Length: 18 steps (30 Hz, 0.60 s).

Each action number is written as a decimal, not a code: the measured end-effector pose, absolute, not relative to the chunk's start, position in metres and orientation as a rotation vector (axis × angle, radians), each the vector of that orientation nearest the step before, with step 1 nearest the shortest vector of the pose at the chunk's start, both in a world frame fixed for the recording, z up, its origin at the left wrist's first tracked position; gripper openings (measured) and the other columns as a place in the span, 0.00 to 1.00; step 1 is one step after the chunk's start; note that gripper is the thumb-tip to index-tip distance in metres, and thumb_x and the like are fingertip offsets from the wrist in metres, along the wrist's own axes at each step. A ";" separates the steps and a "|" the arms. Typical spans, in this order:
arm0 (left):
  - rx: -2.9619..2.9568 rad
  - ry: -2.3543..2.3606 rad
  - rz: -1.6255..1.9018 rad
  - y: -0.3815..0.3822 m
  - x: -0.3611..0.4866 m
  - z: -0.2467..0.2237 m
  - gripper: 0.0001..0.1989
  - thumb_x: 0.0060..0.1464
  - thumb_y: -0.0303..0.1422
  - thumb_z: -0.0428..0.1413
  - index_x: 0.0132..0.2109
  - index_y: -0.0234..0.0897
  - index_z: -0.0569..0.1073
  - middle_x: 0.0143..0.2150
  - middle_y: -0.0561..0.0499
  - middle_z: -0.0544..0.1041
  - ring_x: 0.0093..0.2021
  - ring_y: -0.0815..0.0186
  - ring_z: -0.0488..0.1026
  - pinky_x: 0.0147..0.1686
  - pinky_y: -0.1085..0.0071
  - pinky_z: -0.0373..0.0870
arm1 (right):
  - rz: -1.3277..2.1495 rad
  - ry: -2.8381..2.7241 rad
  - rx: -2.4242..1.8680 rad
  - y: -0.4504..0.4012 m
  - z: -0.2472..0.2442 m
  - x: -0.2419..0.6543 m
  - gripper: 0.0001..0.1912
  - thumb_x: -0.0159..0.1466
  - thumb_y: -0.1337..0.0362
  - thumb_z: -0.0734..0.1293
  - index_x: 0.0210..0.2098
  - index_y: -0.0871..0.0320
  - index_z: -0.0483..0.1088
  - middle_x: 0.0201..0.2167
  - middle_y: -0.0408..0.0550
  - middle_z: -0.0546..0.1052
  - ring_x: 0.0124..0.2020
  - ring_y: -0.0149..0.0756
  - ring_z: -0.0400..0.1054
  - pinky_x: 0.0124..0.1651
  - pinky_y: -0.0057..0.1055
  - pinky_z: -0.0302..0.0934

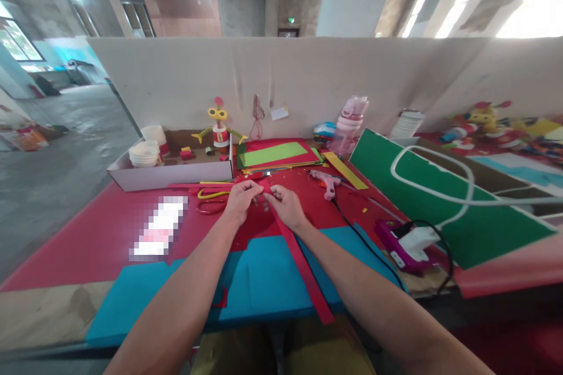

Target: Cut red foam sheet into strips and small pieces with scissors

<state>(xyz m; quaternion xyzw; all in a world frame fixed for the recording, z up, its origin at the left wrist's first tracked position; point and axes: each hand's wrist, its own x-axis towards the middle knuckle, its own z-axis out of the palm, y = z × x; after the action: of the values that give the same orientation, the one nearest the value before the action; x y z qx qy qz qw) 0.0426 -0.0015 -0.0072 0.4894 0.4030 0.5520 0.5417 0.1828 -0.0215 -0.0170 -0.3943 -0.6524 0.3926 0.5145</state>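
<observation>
Head view: both bare hands are up front at mid-counter, close together over the red counter [97,234] cover. Left hand [243,196]: thumb and fingers pinching the top end of a red strip [303,266]. Right hand [285,205]: fingertips also pinching the strip, just beside the left; exact finger contact too small to tell. Strip slants down from the fingers between the forearms, over a blue sheet [264,269], lower end at the counter's front edge.

Left of hands: a yellow loop [211,197] and a dark red loop, handle-like, near the left hand; a pixelated white patch [160,228] farther left. Behind that, a shallow box [171,176] with stacked paper cups [145,154], small red pieces and a yellow-eyed figure [220,136] with striped arms standing upright at its right end.

Behind hands: stack of coloured sheets [277,154], light green piece on top. Pink bottle [349,120] upright to its right.

Right of hands: pink glue gun [326,180] on the counter, black cord trailing forward; yellow strip [345,170] behind it. Farther right, purple power strip [409,249] with white plug, tilted green board [448,205], white cable [505,203] looping in front of it.
</observation>
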 end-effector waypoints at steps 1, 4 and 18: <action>1.151 0.939 1.291 -0.002 0.042 -0.007 0.08 0.39 0.31 0.62 0.22 0.34 0.70 0.16 0.57 0.66 0.18 0.75 0.60 0.20 0.76 0.56 | 0.984 -1.546 -0.942 -0.021 -0.017 0.183 0.14 0.60 0.52 0.65 0.27 0.56 0.65 0.22 0.41 0.74 0.23 0.31 0.69 0.28 0.26 0.63; 1.101 0.870 1.207 -0.004 0.039 -0.003 0.10 0.39 0.34 0.65 0.26 0.34 0.73 0.19 0.55 0.69 0.20 0.74 0.63 0.21 0.76 0.58 | 1.085 -1.482 -0.947 -0.021 -0.017 0.185 0.15 0.59 0.52 0.65 0.27 0.57 0.65 0.21 0.42 0.74 0.22 0.31 0.70 0.28 0.26 0.63; 1.172 0.954 1.320 -0.002 0.039 -0.003 0.12 0.38 0.35 0.66 0.22 0.33 0.72 0.17 0.55 0.68 0.18 0.75 0.61 0.21 0.75 0.57 | 1.363 -1.342 -0.904 -0.023 -0.016 0.181 0.20 0.56 0.47 0.68 0.32 0.59 0.69 0.24 0.42 0.76 0.22 0.30 0.70 0.29 0.26 0.64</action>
<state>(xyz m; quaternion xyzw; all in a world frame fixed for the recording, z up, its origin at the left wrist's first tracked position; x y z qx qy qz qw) 0.0388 -0.0016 -0.0032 0.4926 0.4009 0.5548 0.5375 0.1811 -0.0234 -0.0165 -0.3724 -0.5528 0.5612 0.4907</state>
